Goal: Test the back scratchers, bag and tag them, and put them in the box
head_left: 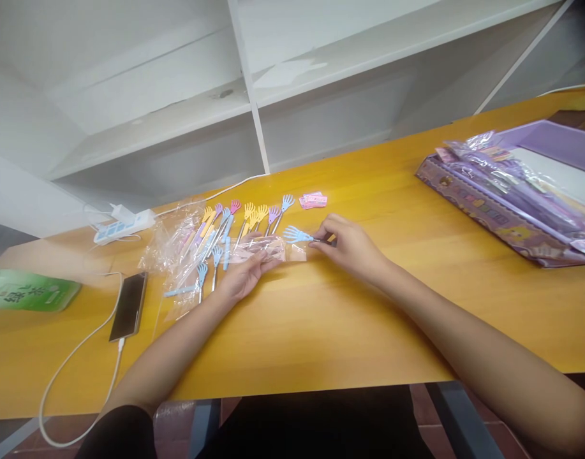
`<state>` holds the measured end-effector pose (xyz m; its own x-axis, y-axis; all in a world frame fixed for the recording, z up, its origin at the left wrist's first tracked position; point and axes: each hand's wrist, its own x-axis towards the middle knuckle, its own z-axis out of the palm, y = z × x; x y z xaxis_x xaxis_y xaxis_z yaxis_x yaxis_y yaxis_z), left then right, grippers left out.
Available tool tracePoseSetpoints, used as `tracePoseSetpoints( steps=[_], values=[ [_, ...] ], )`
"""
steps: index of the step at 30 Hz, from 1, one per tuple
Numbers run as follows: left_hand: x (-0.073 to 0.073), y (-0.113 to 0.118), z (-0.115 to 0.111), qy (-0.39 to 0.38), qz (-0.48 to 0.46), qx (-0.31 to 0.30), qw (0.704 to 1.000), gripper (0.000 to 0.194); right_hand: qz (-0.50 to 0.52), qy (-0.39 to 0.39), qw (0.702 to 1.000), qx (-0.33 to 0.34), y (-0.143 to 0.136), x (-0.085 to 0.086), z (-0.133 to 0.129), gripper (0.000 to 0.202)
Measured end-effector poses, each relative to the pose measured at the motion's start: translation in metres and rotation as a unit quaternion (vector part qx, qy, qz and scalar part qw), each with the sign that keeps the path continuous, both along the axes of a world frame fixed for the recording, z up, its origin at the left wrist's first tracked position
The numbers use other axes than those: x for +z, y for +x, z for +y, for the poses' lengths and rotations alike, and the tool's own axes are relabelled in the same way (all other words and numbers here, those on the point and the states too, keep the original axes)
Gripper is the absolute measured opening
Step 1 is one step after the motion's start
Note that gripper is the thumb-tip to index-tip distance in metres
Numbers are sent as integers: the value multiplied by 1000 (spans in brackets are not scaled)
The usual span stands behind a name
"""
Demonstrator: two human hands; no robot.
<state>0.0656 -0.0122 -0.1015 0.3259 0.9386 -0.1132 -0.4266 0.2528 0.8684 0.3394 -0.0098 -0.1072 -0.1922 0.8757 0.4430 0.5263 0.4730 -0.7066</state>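
A blue hand-shaped back scratcher [298, 234] is pinched by its thin shaft in my right hand [347, 245]. Its fingered head points left, toward a clear plastic bag [295, 254]. That bag lies in my left hand [249, 274], with the thumb over it and the other fingers mostly hidden beneath. Just beyond and left of this hand lie several more back scratchers [249, 211] in yellow, purple, pink and blue, some with loose coloured handles. A small stack of pink cards [314, 200] sits past the bag.
Crumpled clear plastic [172, 233] and a white power strip [124, 227] are at the left. A phone [128, 306] on a white cable and a green package [31, 291] lie nearer. At right stands a purple box [483, 217] holding bagged items. White shelving [256, 127] backs the table.
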Motion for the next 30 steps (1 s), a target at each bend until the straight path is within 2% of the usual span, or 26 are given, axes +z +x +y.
tracePoseSetpoints(
  steps=[4, 8, 14, 19, 26, 30],
  values=[
    [0, -2, 2, -18, -18, 11, 1000, 57, -9, 16, 1000, 9, -2, 1, -4, 17],
    [1, -2, 0, -19, -19, -9, 1000, 57, -8, 20, 1000, 19, -5, 1, -5, 19],
    [-3, -1, 0, -13, -11, -11, 1000, 44, -3, 30, 999, 30, -7, -2, -6, 19],
    [-5, -1, 0, -26, -6, 1, 1000, 48, -35, 54, 997, 31, -10, -2, -9, 16],
    [1, 4, 1, -40, -23, 3, 999, 21, -32, 40, 999, 10, -9, -1, -10, 18],
    [-1, 2, 4, -60, -23, 15, 998, 25, -30, 40, 999, 5, -10, -1, -11, 19]
  ],
)
